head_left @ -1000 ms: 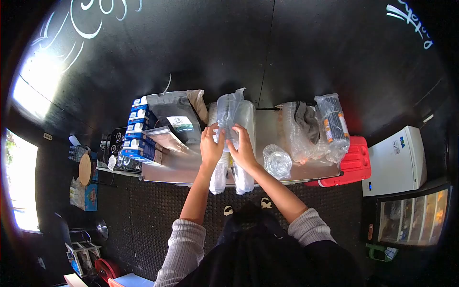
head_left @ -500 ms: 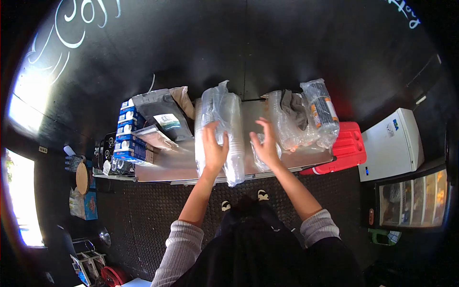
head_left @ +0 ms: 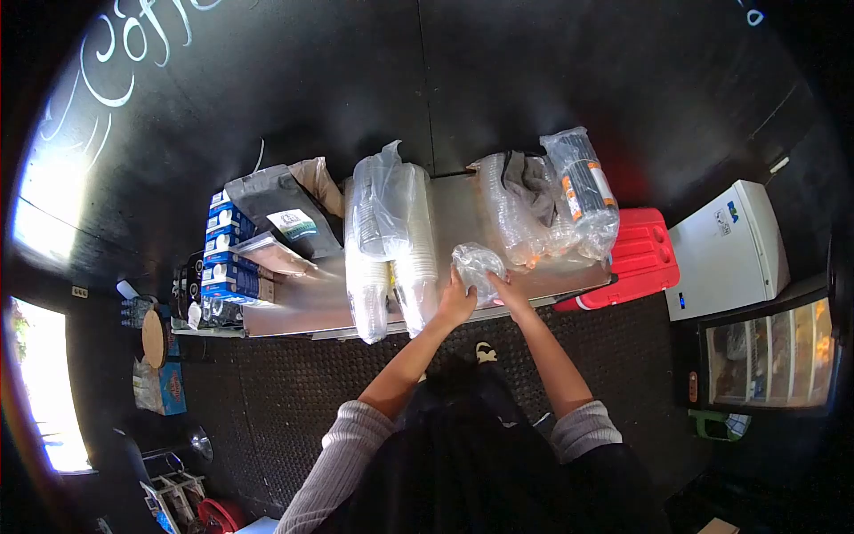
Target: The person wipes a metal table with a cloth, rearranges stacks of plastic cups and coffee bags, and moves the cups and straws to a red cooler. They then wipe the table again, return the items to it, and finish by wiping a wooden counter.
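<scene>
A small crumpled clear plastic bag (head_left: pixel 478 263) lies at the counter's front, between my two hands. My left hand (head_left: pixel 457 301) grips its left near side, with the thumb toward the middle. On the opposite side, my right hand (head_left: pixel 513 297) has its fingers on the bag's right edge. What is inside the bag cannot be made out. Left of my left hand lie long sleeves of stacked clear plastic cups (head_left: pixel 414 267), with a loose plastic wrapper (head_left: pixel 382 209) over them. More bagged clear cups (head_left: pixel 507 218) lie beyond my right hand, a dark grey cloth-like piece (head_left: pixel 531 187) on top.
Blue boxes (head_left: pixel 229 281) and a dark labelled pouch (head_left: pixel 283 212) stand on the left of the metal counter (head_left: pixel 455 214). A bag of black straw-like sticks (head_left: pixel 583 182) lies at right, near a red cooler (head_left: pixel 636 258) and a white freezer (head_left: pixel 721 254).
My left hand has left the cup sleeves and moved right to the small plastic bag. My right hand has come down onto the bag's right side. The view has shifted slightly.
</scene>
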The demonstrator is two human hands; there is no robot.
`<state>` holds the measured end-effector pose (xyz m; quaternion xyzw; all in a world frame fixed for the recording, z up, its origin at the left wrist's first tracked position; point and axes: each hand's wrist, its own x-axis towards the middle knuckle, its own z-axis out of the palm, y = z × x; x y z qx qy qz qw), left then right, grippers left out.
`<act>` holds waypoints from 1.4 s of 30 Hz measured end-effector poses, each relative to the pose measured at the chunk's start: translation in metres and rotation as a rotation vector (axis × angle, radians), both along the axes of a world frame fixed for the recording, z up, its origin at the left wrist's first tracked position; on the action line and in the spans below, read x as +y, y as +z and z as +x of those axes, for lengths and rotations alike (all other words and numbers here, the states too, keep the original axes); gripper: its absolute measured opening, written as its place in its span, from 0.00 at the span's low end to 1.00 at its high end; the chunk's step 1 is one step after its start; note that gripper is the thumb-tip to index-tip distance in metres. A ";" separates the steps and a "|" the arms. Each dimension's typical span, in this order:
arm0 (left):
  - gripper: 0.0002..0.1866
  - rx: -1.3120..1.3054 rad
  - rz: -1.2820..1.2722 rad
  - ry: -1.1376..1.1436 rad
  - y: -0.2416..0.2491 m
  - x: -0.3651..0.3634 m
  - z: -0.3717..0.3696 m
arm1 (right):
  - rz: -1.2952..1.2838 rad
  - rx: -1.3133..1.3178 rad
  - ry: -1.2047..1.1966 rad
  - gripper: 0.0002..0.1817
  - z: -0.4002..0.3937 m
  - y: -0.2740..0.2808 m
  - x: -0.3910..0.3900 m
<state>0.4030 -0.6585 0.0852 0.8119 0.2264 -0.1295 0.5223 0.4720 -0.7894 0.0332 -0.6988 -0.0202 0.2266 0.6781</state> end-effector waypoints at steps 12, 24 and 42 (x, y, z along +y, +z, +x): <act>0.31 -0.594 -0.072 0.182 -0.031 -0.002 -0.014 | 0.074 0.360 -0.075 0.39 -0.020 0.039 -0.002; 0.41 -0.745 -0.211 0.353 0.091 0.075 -0.073 | 0.489 -0.088 0.148 0.35 -0.056 0.124 0.077; 0.36 -0.359 -0.546 0.815 -0.085 0.278 -0.150 | -0.001 -0.231 0.563 0.29 -0.137 0.073 0.185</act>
